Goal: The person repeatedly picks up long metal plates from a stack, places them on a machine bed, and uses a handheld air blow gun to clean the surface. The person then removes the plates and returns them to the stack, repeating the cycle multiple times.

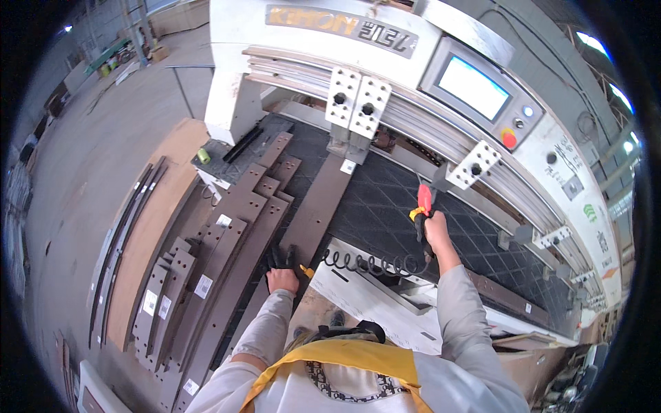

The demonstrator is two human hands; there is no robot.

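My right hand (437,233), in a partly dark glove, is closed around a red air blow gun (424,198) with a yellow part. The nozzle points away over the machine bed. A black coiled hose (372,263) stretches between my two arms. My left hand (281,274), with dark-covered fingers, lies on a long brown panel (315,210), fingers apart near its left edge. That panel has small holes and a white label at its far end, beneath the machine's white clamp blocks (356,103). A yellow piece (306,271) shows right beside my left hand.
Stacked brown panels (241,227) with labels stand at the left, near a light wooden board (155,227). The white machine (227,89) spans the far side, with a control screen (474,88) and red stop button (508,140). Another brown panel (509,300) lies at right.
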